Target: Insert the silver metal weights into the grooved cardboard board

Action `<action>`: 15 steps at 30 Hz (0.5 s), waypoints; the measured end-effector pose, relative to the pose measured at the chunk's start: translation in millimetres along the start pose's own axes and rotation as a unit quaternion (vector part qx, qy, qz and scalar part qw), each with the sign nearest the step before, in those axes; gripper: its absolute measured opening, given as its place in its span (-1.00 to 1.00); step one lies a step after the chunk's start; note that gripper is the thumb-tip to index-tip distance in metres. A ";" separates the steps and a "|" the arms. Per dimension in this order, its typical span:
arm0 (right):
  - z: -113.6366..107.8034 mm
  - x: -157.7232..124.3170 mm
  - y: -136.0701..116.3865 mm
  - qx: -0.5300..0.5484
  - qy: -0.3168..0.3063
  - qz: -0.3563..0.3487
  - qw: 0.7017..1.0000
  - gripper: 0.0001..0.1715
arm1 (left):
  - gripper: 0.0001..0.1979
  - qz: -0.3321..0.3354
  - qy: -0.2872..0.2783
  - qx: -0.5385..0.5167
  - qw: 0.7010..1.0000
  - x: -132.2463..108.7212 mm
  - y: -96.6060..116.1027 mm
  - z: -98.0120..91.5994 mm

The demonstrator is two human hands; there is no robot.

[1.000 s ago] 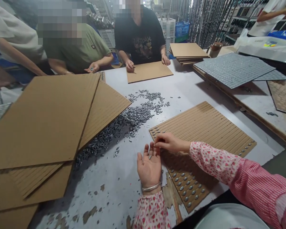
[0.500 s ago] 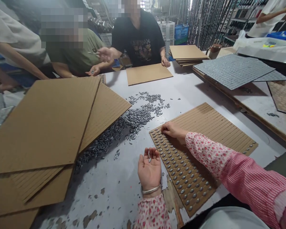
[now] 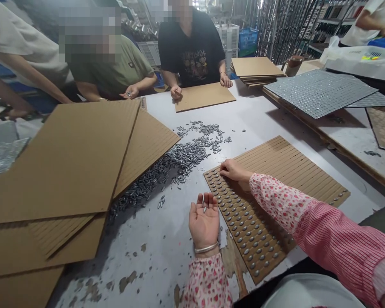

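My left hand [image 3: 204,220] is palm up beside the board's left edge. It holds a small grey pointed oval piece [image 3: 205,210] at the base of its slightly curled fingers. My right hand [image 3: 233,170] is closed in a pinch over the far left corner of a grooved brown board [image 3: 285,171]. Whatever lies between its fingertips is hidden. Rows of similar shiny oval pieces [image 3: 244,233] sit along the grooves on the board's left part, and a few more lie at its right corner. My right forearm covers part of the board.
A pile of loose oval pieces [image 3: 182,158] spreads over the white table [image 3: 160,265]. Large brown boards [image 3: 73,158] are stacked at left. Silver-covered boards [image 3: 324,92] lie at right. Opposite, a co-worker in black [image 3: 194,51] touches a flat board [image 3: 205,97]; another in green [image 3: 122,70] holds small pieces.
The black-shirted co-worker's raised hand has come down onto the flat board. The view has shifted slightly. My right hand stays at the board's corner, and my left hand remains palm up.
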State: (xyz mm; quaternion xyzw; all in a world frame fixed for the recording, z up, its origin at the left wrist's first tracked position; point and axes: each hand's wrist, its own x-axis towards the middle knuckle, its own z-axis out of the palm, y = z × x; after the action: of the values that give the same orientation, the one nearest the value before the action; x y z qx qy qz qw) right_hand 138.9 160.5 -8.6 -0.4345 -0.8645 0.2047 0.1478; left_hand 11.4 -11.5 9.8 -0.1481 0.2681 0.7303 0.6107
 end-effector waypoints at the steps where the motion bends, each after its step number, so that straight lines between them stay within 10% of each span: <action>1: -1.4 -0.7 -0.7 0.001 0.001 0.001 1.000 -0.88 | -0.77 0.001 -0.003 0.001 1.000 -0.4 -0.3 0.4; 5: -6.2 -15.0 -19.6 0.031 0.028 -0.020 0.999 -0.84 | -0.73 0.003 -0.032 0.002 0.999 -2.1 -1.0 0.8; 11: 7.4 -50.9 -78.0 0.111 -0.075 -0.270 0.953 -0.83 | -0.61 -0.016 -0.108 0.042 0.993 -3.2 0.5 -3.2; 15: 13.7 -54.3 -85.3 0.106 -0.054 -0.253 0.960 -0.83 | -0.60 -0.020 -0.120 0.041 0.992 -3.4 1.2 -3.1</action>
State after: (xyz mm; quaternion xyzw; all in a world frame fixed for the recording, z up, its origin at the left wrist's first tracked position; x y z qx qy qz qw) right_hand 105.5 67.4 16.4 -0.1717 -0.9264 0.2737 0.1932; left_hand 10.5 -16.2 9.3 -0.0397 0.2201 0.7184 0.6587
